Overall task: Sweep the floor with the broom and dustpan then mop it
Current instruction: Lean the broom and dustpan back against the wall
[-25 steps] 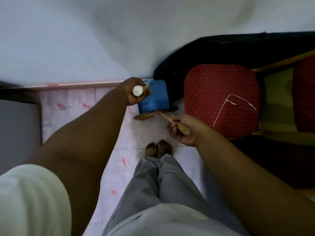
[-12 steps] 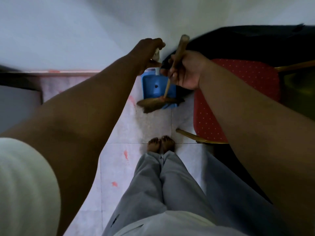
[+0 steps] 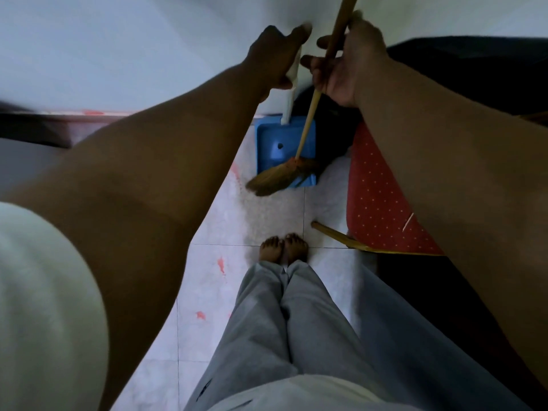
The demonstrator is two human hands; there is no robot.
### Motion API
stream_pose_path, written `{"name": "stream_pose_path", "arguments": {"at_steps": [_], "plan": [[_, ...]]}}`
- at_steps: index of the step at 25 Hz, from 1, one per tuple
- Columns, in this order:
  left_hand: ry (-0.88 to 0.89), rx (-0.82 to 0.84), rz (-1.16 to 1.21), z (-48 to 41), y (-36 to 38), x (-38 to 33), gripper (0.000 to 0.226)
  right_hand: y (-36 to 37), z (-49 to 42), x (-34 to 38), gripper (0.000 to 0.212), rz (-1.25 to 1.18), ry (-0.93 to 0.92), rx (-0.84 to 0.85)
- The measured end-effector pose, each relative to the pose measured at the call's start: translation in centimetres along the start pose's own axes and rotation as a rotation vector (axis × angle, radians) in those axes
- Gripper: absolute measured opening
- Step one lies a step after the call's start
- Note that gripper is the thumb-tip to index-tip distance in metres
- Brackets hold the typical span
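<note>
On the pale tiled floor (image 3: 267,221), bare feet (image 3: 283,247) stand together beside a red dotted chair seat (image 3: 376,200). Farther ahead, the broom (image 3: 308,120) bristles lie across the blue dustpan (image 3: 278,146) lip. The right hand (image 3: 347,63) grips the broomstick; the left hand (image 3: 275,60) is clenched on the dustpan's white handle.

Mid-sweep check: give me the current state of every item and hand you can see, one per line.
left hand: closed on the dustpan's white handle
right hand: gripping the broom's wooden handle
dustpan: on the floor, mouth toward the feet
broom: bristles at the dustpan's mouth
red chair: beside the dustpan, untouched
floor: pale tiles, red marks
</note>
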State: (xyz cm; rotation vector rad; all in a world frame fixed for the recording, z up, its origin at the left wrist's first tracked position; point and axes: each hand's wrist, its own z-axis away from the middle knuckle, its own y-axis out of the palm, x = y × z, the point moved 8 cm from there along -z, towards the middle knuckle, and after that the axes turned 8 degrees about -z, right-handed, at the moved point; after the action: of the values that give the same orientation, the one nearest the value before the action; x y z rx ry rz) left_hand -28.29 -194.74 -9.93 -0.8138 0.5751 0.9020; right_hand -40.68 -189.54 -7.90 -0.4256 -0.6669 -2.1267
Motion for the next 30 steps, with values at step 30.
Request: {"name": "stream_pose_path", "arguments": {"at_steps": [30], "plan": [[-0.023,0.081,-0.097,0.9,0.3,5.1,0.087,-1.1,-2.9,0.6,0.042,1.181,-0.422,-0.241]]}}
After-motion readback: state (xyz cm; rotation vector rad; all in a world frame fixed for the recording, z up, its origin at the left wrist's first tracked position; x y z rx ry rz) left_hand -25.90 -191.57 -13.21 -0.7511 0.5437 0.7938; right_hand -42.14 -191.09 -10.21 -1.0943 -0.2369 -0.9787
